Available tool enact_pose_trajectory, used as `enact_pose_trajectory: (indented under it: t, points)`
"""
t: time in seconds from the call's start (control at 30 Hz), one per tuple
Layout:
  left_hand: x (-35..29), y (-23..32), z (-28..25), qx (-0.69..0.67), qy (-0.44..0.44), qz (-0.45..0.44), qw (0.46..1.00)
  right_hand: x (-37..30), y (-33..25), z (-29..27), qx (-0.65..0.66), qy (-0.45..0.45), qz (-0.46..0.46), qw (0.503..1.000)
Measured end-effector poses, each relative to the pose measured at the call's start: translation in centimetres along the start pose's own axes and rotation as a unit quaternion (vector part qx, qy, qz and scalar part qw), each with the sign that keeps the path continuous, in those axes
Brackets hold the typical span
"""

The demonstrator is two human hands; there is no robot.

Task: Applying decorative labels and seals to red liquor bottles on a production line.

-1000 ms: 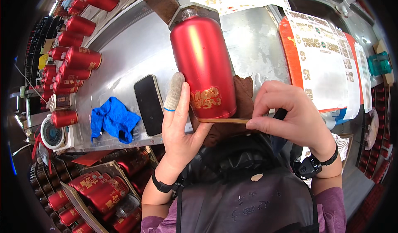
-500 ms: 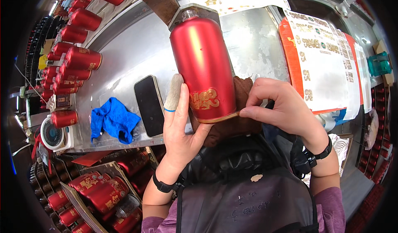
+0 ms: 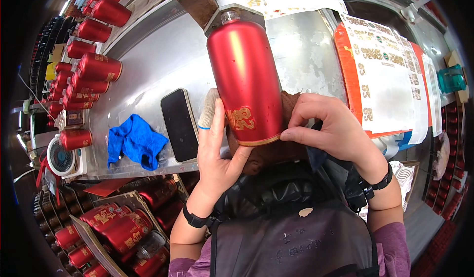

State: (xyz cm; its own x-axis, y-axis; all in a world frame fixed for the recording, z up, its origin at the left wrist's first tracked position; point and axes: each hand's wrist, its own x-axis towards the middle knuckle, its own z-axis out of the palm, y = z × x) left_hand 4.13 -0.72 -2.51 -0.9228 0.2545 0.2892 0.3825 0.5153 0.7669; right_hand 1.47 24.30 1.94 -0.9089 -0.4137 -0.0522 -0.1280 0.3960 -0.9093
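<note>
A tall red bottle (image 3: pixel 245 77) with a gold emblem and a gold band at its base stands upright over the metal worktable (image 3: pixel 153 79). My left hand (image 3: pixel 217 146) grips it from the left, with a white fabric cot on one finger. My right hand (image 3: pixel 331 129) pinches the gold band at the bottle's lower right edge. Under the bottle lies a brown cloth (image 3: pixel 276 153).
A black phone (image 3: pixel 179 124) and a blue rag (image 3: pixel 137 141) lie on the table to the left. Several red bottles (image 3: pixel 94 70) lie along the far left, more in a crate (image 3: pixel 118 232) below. A small fan (image 3: pixel 61 158) sits at the left; printed sheets (image 3: pixel 390 74) lie at the right.
The loose gold strip that stuck out to the right of the bottle's base now lies wrapped around it. My right hand has moved left, up against the bottle.
</note>
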Motion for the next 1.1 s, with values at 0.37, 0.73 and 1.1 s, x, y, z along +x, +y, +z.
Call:
enact_pose_trajectory:
  t: [0.37,0.73,1.1]
  points:
    - [-0.1,0.7,-0.3,0.046,-0.007,0.002,0.999,0.1,0.1,0.2,0.009,-0.001,0.021,1.000]
    - [-1.7,1.9,-1.4,0.206,0.013,0.250,0.946,0.5,0.3,0.1,-0.003,-0.017,0.034,0.999]
    - [1.5,4.0,-0.4,0.224,0.002,0.194,0.955,0.4,0.5,0.2,-0.023,-0.009,-0.013,1.000]
